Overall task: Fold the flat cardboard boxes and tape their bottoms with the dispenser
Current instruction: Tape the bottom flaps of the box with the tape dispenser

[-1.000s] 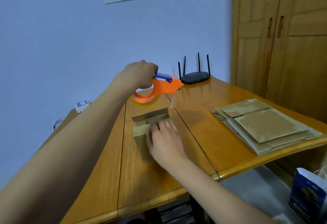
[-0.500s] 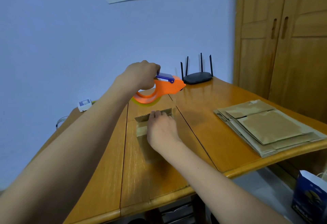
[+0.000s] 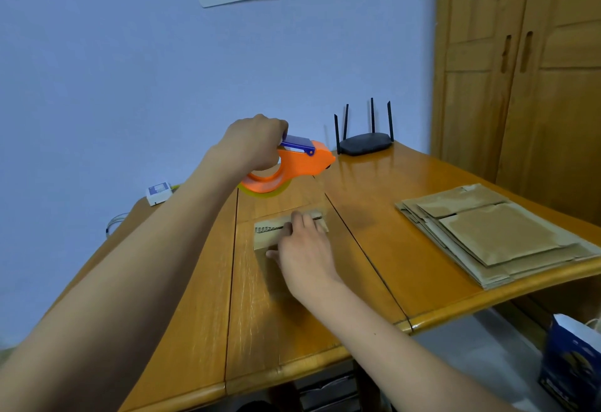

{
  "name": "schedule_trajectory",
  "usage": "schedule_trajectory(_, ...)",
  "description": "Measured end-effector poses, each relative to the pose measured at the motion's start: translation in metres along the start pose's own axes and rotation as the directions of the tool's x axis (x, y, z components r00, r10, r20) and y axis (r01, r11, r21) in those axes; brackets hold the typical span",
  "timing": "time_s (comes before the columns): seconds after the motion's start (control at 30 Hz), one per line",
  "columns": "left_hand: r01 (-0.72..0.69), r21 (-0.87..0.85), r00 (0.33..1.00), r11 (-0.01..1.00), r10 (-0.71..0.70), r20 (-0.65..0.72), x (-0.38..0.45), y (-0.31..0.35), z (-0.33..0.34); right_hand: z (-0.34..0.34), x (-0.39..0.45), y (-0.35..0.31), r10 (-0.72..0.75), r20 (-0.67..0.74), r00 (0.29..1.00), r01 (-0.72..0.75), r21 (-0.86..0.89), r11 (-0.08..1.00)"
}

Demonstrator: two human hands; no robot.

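— Under the right hand [image 3: 302, 258], what was there?

— A small folded cardboard box [image 3: 276, 232] on the wooden table [image 3: 383, 249]; the hand lay flat on its top with straight fingers, pressing down.

— And beyond it?

— The left hand [image 3: 257, 145], up and left of the right one, had its fingers curled round the handle of the orange tape dispenser [image 3: 292, 167], held above the table past the box.

— To the right?

— A stack of flat cardboard boxes [image 3: 494, 236], well apart. A black router [image 3: 366, 143] stood farthest back.

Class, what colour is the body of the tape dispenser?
Orange, with a blue top piece: tape dispenser, held by the left hand, head view.
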State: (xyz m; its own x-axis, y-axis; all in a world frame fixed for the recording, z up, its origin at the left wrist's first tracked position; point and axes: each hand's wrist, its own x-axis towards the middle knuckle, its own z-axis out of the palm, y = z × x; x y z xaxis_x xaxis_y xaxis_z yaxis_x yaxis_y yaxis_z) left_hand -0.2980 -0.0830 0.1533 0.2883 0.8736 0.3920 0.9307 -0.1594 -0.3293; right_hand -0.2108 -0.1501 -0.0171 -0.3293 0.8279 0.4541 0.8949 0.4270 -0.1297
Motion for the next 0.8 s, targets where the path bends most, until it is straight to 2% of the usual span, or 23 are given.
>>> schedule_trajectory(0.17,-0.028,-0.024,0.999,0.999,0.027,-0.028,0.011,0.017,0.001,0.001,0.004,-0.003,0.02,-0.034,0.999,-0.019,0.027,0.999)
schedule_trajectory(0.27,-0.044,-0.026,0.999,0.999,0.044,-0.027,0.017,0.029,0.004,0.007,0.004,-0.004,0.08,-0.099,0.992,-0.082,-0.021,0.996)
schedule_trajectory(0.53,-0.039,-0.024,0.999,0.999,0.038,-0.037,0.022,0.041,0.006,0.011,0.009,-0.006,0.123,-0.075,0.99,-0.126,-0.037,0.991)
schedule_trajectory(0.73,-0.064,-0.065,0.997,0.996,0.062,-0.034,0.022,0.047,0.004,0.002,0.009,0.001,0.021,-0.083,0.996,-0.023,-0.014,1.0)
schedule_trajectory(0.8,-0.067,-0.064,0.997,0.996,0.064,-0.035,0.021,0.046,0.003,0.002,0.009,0.0,0.041,-0.08,0.996,-0.042,-0.008,0.999)
